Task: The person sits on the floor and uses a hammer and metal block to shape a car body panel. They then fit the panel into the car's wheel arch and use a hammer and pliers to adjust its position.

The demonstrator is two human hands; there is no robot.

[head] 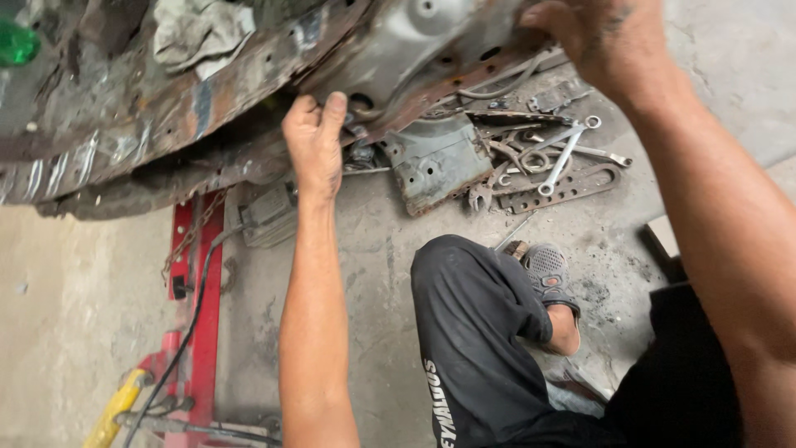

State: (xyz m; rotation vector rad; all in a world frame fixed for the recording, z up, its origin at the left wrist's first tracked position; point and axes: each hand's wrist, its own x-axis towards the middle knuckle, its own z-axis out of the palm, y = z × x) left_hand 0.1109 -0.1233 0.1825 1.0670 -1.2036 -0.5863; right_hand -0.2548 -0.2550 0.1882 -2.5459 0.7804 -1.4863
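— Two hands up on the rusted car underbody panel, and neither one holds a tool. Going from the left: a green bottle sits at the edge of view, a grey rag lies on the panel, and below it stands the red floor jack with its yellow handle.

— Where is my left hand?

— Your left hand is pressed against the lower lip of the panel, fingers curled up over the edge, thumb alongside. It grips the rusty metal itself and nothing loose. Just beside it to the right is a dark hole in the panel, and below that a detached grey bracket lies on the concrete floor.

— And the right?

— Your right hand is up on the cleaner grey section of the panel, fingers bent over its top edge; how tightly they close, I cannot tell, since the fingertips are hidden. Under it, spanners and a perforated flat bar lie in a heap on the floor, out of your hands.

— How far along would you say?

— Judging by the bracket already off and the tools set down, some parts look stripped. The panel itself is still up on the car, with both your hands on it, so it looks unfinished. Your bent knee and sandalled foot sit below.
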